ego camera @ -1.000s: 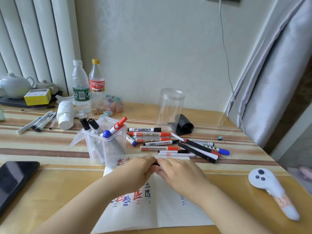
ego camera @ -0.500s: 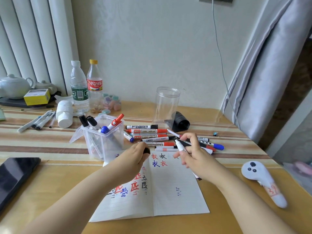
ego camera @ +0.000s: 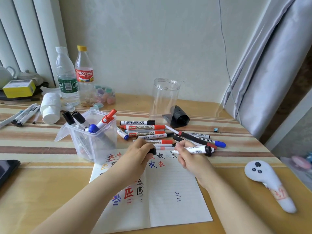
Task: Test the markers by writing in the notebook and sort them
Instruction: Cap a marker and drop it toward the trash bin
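Holding one marker (ego camera: 194, 149), right hand (ego camera: 190, 159); left hand (ego camera: 136, 157) pinches one cap (ego camera: 152, 151).

Two hands are in view: the left hand (ego camera: 138, 154) and the right hand (ego camera: 190, 157). One notebook (ego camera: 175, 200) lies open. One uncapped marker (ego camera: 192, 149) is held, with one black cap (ego camera: 152, 151) apart from it. The clear bin (ego camera: 94, 141) holds four markers. The loose pile (ego camera: 152, 132) numbers roughly a dozen (overlaps prevent an exact count). Two bottles (ego camera: 67, 78), one clear jar (ego camera: 164, 97), one white controller (ego camera: 268, 179).
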The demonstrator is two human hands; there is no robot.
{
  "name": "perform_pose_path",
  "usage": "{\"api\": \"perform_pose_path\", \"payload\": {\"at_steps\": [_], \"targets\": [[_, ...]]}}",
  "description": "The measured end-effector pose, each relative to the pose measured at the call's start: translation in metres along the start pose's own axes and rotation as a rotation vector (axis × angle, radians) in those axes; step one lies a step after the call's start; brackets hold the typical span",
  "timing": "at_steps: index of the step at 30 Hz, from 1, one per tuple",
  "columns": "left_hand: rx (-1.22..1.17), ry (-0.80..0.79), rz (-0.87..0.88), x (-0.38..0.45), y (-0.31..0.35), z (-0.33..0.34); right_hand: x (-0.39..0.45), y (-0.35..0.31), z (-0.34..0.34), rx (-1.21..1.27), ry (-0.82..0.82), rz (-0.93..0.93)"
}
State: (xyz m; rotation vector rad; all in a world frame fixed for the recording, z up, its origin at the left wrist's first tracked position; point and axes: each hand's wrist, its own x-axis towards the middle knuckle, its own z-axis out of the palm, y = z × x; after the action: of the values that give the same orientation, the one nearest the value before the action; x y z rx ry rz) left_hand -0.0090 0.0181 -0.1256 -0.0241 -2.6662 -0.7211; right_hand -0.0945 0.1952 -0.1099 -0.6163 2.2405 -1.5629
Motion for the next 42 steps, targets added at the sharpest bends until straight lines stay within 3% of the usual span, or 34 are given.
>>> {"api": "perform_pose_path", "payload": {"at_steps": [5, 8, 15, 28, 33, 38, 42], "targets": [[-0.07, 0.102, -0.025, -0.004, -0.008, 0.014, 0.007, 0.013, 0.01, -0.038, 0.139, -0.07], [-0.085, 0.148, -0.036, -0.004, -0.009, 0.017, 0.013, 0.021, 0.012, -0.18, 0.176, -0.117], [-0.138, 0.123, -0.017, -0.005, -0.013, 0.02, 0.016, 0.031, 0.014, -0.185, 0.281, -0.188], [-0.149, 0.109, -0.017, -0.007, -0.014, 0.02, 0.011, 0.029, 0.017, -0.144, 0.19, -0.132], [-0.155, 0.095, -0.029, -0.008, -0.014, 0.019, 0.011, 0.029, 0.014, -0.179, 0.243, -0.171], [-0.198, 0.069, -0.02, -0.009, -0.012, 0.014, 0.005, 0.019, 0.013, 0.016, 0.218, -0.216], [-0.261, 0.075, -0.016, -0.011, -0.006, 0.003, -0.006, -0.002, 0.011, 0.147, 0.093, -0.215]]}}
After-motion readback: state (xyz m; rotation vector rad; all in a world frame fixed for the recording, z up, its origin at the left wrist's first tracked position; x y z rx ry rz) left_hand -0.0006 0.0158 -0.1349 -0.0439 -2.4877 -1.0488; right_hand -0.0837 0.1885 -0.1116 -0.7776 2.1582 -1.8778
